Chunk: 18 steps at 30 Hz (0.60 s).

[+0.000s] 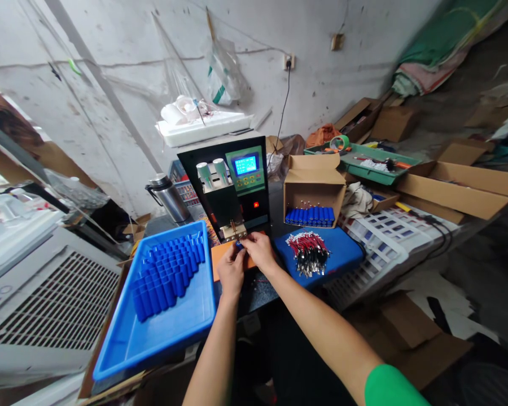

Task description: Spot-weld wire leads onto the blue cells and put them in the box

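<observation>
My left hand [231, 269] is closed in a pinch around a blue cylindrical battery cell [239, 245], mostly hidden by the fingers. Against it, my right hand [258, 250] is also closed, its fingertips together at the cell; whatever they pinch is too small to make out. Both hands are just below the metal electrodes [233, 230] of a black spot welder [224, 206] with a lit screen. An orange board [220, 260] lies under the hands. To their right, a bundle of red and black wire leads [308, 251] rests on a blue pad [347, 248].
A blue tray [152, 347] at left holds many upright blue cells [169, 273]. Behind the pad stands a cardboard box [314, 169] with more cells and wires. A steel flask [169, 197] is beside the welder; a green tray [375, 160] is at back right.
</observation>
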### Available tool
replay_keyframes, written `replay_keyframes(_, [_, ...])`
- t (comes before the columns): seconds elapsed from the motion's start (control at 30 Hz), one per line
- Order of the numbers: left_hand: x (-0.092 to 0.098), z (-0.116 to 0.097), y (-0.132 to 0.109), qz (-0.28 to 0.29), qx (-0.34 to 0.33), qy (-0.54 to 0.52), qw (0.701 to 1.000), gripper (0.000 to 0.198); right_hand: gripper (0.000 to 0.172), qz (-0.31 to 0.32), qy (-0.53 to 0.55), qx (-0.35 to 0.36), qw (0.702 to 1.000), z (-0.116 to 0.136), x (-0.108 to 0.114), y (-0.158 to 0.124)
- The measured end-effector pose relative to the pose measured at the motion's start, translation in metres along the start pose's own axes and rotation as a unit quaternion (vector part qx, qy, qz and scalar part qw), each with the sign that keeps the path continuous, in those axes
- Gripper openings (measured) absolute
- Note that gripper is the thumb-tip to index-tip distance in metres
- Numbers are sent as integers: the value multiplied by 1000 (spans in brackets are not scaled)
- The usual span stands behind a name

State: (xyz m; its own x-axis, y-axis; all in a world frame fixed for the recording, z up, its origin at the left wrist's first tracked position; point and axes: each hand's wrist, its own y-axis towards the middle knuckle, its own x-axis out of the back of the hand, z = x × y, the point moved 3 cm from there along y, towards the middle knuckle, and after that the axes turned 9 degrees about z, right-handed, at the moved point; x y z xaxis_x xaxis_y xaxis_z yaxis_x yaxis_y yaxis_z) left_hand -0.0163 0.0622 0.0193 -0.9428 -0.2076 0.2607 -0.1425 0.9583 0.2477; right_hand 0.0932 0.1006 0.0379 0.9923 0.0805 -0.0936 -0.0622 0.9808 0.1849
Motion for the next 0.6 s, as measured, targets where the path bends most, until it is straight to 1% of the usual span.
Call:
replay_keyframes(0.1, [0, -1, -1, -3, 5, 3, 1000, 43, 21, -8, 19, -8, 1000, 2, 1, -1])
replay_keyframes(0.33, [-1, -7, -3, -6, 10, 3, 1000, 43, 18, -11, 22, -16, 1000, 4, 1, 0])
replay_keyframes(0.6, [-1, 0, 0, -7, -1, 13, 1000, 44, 19, -18, 10, -18, 1000, 7, 1, 0])
